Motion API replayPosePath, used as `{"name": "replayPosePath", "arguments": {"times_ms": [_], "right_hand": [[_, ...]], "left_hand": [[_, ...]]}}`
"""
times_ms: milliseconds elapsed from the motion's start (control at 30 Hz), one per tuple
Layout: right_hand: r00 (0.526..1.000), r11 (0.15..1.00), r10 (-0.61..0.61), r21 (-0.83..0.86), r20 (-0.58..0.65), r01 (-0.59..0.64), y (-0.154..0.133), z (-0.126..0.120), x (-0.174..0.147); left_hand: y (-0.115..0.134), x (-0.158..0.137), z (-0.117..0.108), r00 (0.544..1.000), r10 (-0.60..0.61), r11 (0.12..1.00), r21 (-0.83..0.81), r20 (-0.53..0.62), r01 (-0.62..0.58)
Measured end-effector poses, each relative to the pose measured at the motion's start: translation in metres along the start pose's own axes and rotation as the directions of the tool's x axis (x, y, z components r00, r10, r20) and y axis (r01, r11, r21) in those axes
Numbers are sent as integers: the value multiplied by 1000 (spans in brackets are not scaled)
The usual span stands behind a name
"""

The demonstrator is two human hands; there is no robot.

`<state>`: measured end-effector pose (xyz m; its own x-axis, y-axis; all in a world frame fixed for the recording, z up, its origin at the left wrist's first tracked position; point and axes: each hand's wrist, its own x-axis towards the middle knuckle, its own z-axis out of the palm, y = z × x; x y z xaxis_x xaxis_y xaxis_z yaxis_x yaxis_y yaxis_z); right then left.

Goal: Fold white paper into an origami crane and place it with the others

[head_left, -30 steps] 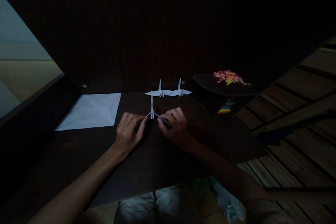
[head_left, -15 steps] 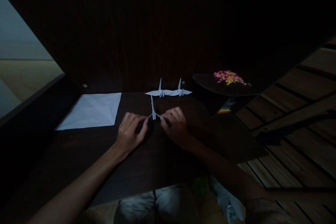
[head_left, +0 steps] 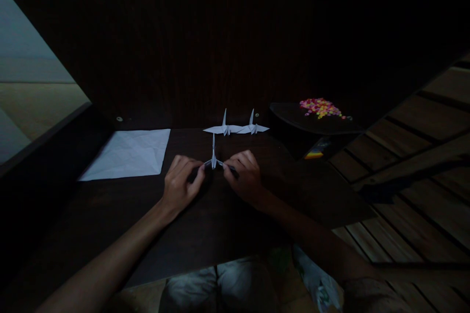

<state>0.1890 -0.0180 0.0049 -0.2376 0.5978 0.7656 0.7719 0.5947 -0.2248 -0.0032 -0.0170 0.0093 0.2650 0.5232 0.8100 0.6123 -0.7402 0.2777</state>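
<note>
Between my two hands, just above or on the dark tabletop, is a white paper crane (head_left: 213, 159) with its thin neck or tail pointing away from me. My left hand (head_left: 182, 176) pinches its left wing between thumb and fingers. On the other side, my right hand (head_left: 244, 174) pinches the right wing the same way. Two finished-looking white paper cranes, a left one (head_left: 224, 130) and a right one (head_left: 252, 129), stand side by side behind it with their wings meeting.
A creased sheet of white paper (head_left: 127, 155) lies at the left of the dark table (head_left: 176, 249). Small pink and yellow pieces (head_left: 321, 107) are heaped on a rounded dark shelf (head_left: 290, 116) at the right. A dark upright panel (head_left: 205, 49) closes off the back.
The held crane has straightened a little, its thin point now aiming directly away, and its wings look slightly more spread. Both hands keep their pinch almost in place.
</note>
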Motion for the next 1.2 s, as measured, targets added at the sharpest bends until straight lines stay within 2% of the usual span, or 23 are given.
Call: {"name": "replayPosePath", "arguments": {"times_ms": [133,233,300,400,500,600,667,900,1067,1200], "right_hand": [[1000,1000,14,9,-27,-14,0,2,0],[997,999,28,-13,-73,-29,-1,1,0],[992,998,17,-56,-128,-24,-2,-1,-1],[974,995,-67,-82,-214,51,-1,-5,-6],[962,987,-159,-10,-222,161,1,-5,-11],[965,976,-202,45,-167,213,3,-2,-12],[972,977,-197,59,-128,206,4,1,-10],[996,995,-22,99,-82,30,-1,4,-5],[980,954,199,231,-22,-189,-5,0,1],[963,877,244,399,113,-269,-6,-1,5]], "left_hand": [[-2,0,0,997,-78,997,-18,3,78],[-1,2,-1,974,-225,973,-43,1,225],[-1,3,-1,934,-358,931,-75,17,358],[0,5,0,838,-544,823,-164,51,544],[-2,7,2,754,-653,709,-289,76,643],[-3,9,3,693,-714,614,-387,97,687],[-4,10,3,654,-749,556,-431,111,710],[-9,9,6,555,-808,369,-562,200,740],[-9,9,9,523,-793,178,-703,313,689],[-6,12,7,520,-777,120,-727,354,676]]}}
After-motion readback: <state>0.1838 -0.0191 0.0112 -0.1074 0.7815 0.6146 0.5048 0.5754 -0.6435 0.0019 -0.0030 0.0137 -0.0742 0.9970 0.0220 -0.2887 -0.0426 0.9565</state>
